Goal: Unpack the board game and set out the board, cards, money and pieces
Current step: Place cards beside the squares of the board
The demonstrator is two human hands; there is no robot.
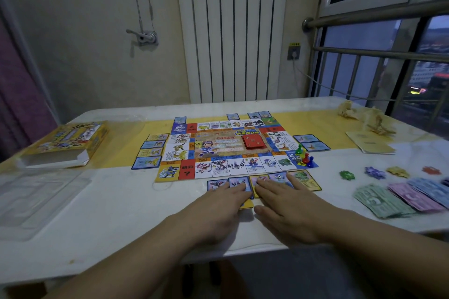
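Left hand (218,211), right hand (291,213), fingers (243,189) on cards (305,181) (near row), board (213,147) beyond

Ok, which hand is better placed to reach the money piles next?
Probably the right hand: the money piles lie on its side, and the left hand would have to cross over it.

A black "?" stands on a red square (186,170) of the game board (213,145); other print is too blurred.
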